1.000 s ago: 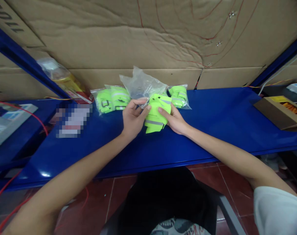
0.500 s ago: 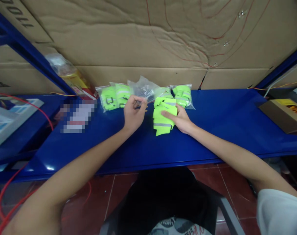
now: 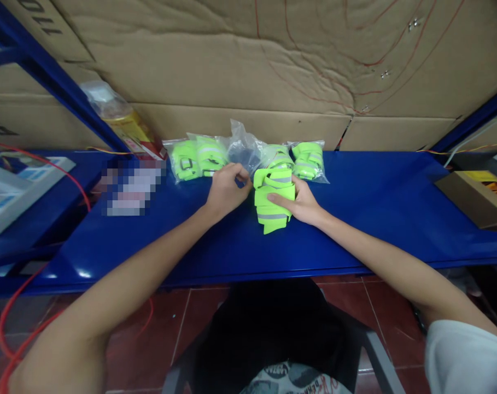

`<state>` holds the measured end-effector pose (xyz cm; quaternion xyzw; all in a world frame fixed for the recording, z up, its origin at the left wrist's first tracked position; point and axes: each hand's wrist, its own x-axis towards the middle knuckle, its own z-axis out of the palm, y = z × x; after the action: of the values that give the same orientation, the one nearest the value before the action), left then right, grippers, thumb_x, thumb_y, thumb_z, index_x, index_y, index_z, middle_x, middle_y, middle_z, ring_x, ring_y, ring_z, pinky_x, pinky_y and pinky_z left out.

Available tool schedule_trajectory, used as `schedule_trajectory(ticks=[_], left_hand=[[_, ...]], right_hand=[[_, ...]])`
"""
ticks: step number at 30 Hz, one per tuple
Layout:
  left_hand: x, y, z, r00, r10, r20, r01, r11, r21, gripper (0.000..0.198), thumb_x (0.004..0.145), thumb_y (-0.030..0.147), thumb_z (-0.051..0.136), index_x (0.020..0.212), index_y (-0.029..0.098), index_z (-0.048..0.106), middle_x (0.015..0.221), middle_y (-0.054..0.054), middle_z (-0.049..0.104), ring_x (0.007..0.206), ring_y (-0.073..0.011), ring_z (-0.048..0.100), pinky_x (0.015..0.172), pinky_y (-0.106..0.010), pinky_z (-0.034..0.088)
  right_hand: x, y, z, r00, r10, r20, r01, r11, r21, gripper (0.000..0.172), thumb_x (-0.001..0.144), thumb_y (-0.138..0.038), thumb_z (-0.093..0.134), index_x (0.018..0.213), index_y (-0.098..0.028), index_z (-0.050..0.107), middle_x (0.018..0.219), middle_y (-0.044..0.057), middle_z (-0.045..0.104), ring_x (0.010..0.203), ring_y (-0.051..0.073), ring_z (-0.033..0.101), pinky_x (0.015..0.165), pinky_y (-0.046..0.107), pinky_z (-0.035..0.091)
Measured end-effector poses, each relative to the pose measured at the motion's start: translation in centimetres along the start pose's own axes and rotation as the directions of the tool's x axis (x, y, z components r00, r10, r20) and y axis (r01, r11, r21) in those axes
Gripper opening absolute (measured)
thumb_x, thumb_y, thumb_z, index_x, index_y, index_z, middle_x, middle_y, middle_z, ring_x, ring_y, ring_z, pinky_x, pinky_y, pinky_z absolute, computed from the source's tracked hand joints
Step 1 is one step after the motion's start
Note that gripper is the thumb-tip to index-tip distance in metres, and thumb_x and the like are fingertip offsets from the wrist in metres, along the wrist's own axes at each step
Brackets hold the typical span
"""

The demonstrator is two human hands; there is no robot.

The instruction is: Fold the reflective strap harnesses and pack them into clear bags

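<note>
My right hand (image 3: 304, 201) grips a folded fluorescent yellow-green reflective strap (image 3: 275, 205) with grey bands, thumb across its front. The bundle is held above the blue table, its lower end hanging free. My left hand (image 3: 231, 189) is at the bundle's left edge with fingers curled in and tips together; whether they pinch anything is hidden. Just behind the hands lies a clear plastic bag (image 3: 242, 146), crumpled, with no strap visible inside. Bagged green straps (image 3: 185, 163) lie to its left, and another bagged strap (image 3: 308, 160) is on the right.
A cardboard wall (image 3: 215, 65) rises behind the blue table (image 3: 379, 219). A bottle in plastic wrap (image 3: 123, 117) stands at the back left, near a blurred paper (image 3: 135, 189). An open cardboard box (image 3: 472, 197) sits at the right. Red tubing (image 3: 4, 328) hangs at lower left.
My left hand has come off the clear bag and moved slightly right, to the strap's edge, its fingers curling. My right hand keeps its hold on the strap. The view has shifted slightly.
</note>
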<state>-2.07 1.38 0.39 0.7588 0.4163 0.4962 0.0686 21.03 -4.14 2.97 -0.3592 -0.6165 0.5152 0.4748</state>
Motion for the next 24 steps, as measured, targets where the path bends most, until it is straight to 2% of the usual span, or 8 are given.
schedule_trajectory(ticks=[3, 5, 8, 10, 14, 18, 21, 24], left_hand=[[-0.1, 1.2, 0.0, 0.999, 0.05, -0.014, -0.051, 0.997, -0.064, 0.012, 0.079, 0.016, 0.069, 0.075, 0.023, 0.06, 0.083, -0.002, 0.075, 0.077, -0.0173, 0.069, 0.062, -0.027, 0.058], [-0.3, 1.9, 0.0, 0.998, 0.06, -0.026, -0.063, 0.993, -0.097, 0.007, 0.081, 0.016, 0.068, 0.084, 0.022, 0.065, 0.087, -0.002, 0.076, 0.079, -0.0162, 0.071, 0.064, -0.026, 0.062], [-0.7, 2.6, 0.1, 0.996, 0.087, -0.025, -0.089, 0.992, -0.093, 0.034, 0.084, 0.013, 0.068, 0.117, 0.022, 0.075, 0.1, -0.003, 0.078, 0.084, -0.0154, 0.073, 0.071, -0.025, 0.067], [-0.8, 2.7, 0.2, 0.993, 0.115, -0.039, -0.118, 0.989, -0.085, 0.042, 0.089, 0.014, 0.067, 0.129, 0.023, 0.077, 0.107, -0.004, 0.078, 0.087, -0.0154, 0.074, 0.072, -0.025, 0.068], [-0.7, 2.9, 0.2, 0.986, 0.1, -0.136, -0.112, 0.991, -0.078, 0.022, 0.099, 0.028, 0.071, 0.117, 0.025, 0.084, 0.102, -0.004, 0.078, 0.08, -0.0145, 0.071, 0.066, -0.024, 0.066], [-0.6, 3.5, -0.1, 0.979, 0.07, -0.193, -0.087, 0.993, -0.079, 0.021, 0.103, 0.041, 0.073, 0.11, 0.026, 0.085, 0.097, -0.004, 0.077, 0.083, -0.0164, 0.07, 0.066, -0.025, 0.064], [-0.7, 3.9, -0.1, 0.975, 0.136, -0.177, -0.151, 0.986, -0.073, 0.02, 0.106, 0.039, 0.068, 0.111, 0.026, 0.083, 0.101, -0.004, 0.078, 0.088, -0.0175, 0.072, 0.071, -0.028, 0.065], [-0.8, 3.9, -0.1, 0.956, 0.242, -0.163, -0.253, 0.966, -0.052, 0.016, 0.106, 0.035, 0.068, 0.111, 0.028, 0.081, 0.105, -0.004, 0.077, 0.095, -0.0193, 0.074, 0.084, -0.035, 0.065]], right_hand=[[0.2, 0.2, 0.0, 0.999, -0.023, -0.043, 0.021, 0.999, -0.032, 0.065, 0.069, -0.062, 0.098, 0.113, -0.024, 0.068, 0.118, 0.01, 0.084, 0.107, 0.033, 0.08, 0.101, 0.057, 0.067], [0.3, 0.3, -0.1, 0.998, -0.033, -0.059, 0.03, 0.998, -0.048, 0.066, 0.07, -0.065, 0.096, 0.114, -0.024, 0.068, 0.12, 0.01, 0.083, 0.109, 0.033, 0.08, 0.103, 0.057, 0.066], [0.5, 0.4, -0.2, 0.996, -0.058, -0.065, 0.055, 0.997, -0.06, 0.066, 0.071, -0.064, 0.096, 0.116, -0.024, 0.068, 0.122, 0.011, 0.083, 0.111, 0.033, 0.079, 0.107, 0.057, 0.065], [0.6, 0.4, -0.2, 0.995, -0.076, -0.066, 0.071, 0.995, -0.077, 0.065, 0.072, -0.063, 0.095, 0.116, -0.024, 0.069, 0.123, 0.011, 0.083, 0.112, 0.033, 0.079, 0.108, 0.056, 0.065], [0.6, 0.4, -0.2, 0.995, -0.065, -0.07, 0.057, 0.991, -0.118, 0.062, 0.075, -0.064, 0.093, 0.115, -0.024, 0.07, 0.125, 0.011, 0.083, 0.115, 0.034, 0.079, 0.108, 0.057, 0.065], [0.7, 0.6, -0.3, 0.999, 0.004, -0.053, -0.008, 0.997, -0.081, 0.062, 0.074, -0.062, 0.094, 0.116, -0.022, 0.072, 0.124, 0.012, 0.083, 0.114, 0.034, 0.079, 0.107, 0.057, 0.065], [0.8, 0.7, -0.4, 0.999, 0.021, -0.045, -0.024, 0.998, -0.05, 0.062, 0.072, -0.06, 0.096, 0.116, -0.022, 0.073, 0.123, 0.012, 0.083, 0.111, 0.034, 0.08, 0.107, 0.058, 0.065], [0.8, 0.8, -0.4, 0.999, 0.004, -0.032, -0.005, 0.999, -0.044, 0.063, 0.072, -0.06, 0.096, 0.117, -0.021, 0.073, 0.123, 0.012, 0.083, 0.111, 0.034, 0.08, 0.107, 0.057, 0.065]])
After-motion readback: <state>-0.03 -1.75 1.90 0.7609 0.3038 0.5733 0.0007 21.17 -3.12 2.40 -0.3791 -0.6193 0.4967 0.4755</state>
